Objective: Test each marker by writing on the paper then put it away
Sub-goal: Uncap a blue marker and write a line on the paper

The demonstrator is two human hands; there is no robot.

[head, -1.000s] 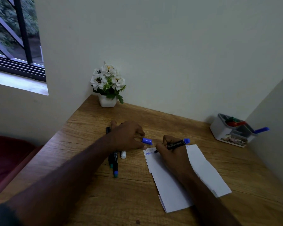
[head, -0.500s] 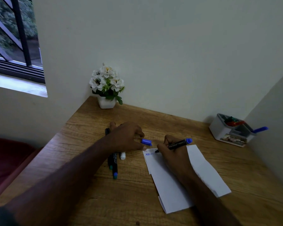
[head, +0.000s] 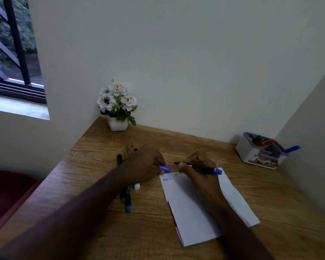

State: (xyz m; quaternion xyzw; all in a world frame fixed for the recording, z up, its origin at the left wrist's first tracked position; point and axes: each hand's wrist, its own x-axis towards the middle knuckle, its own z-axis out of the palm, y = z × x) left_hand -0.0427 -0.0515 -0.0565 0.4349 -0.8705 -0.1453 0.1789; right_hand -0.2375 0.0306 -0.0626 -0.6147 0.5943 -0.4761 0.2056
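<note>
Your right hand [head: 199, 170] grips blue marker [head: 204, 168], lifted just past paper's [head: 193, 209] top edge. Marker's long axis runs left-right, bare tip toward left hand [head: 145, 163]. Left fingers [head: 160, 164] pinch blue cap [head: 164, 167], just beside tip, opening direction unclear. Judgement: recap next, then organizer [head: 259, 150] far right on desk [head: 158, 231], nearer right hand.

- A wooden desk [head: 176, 143] sat in a corner of plain pale walls [head: 176, 62].
- A barred window [head: 13, 53] opened at left.
- The light was dim.
</note>
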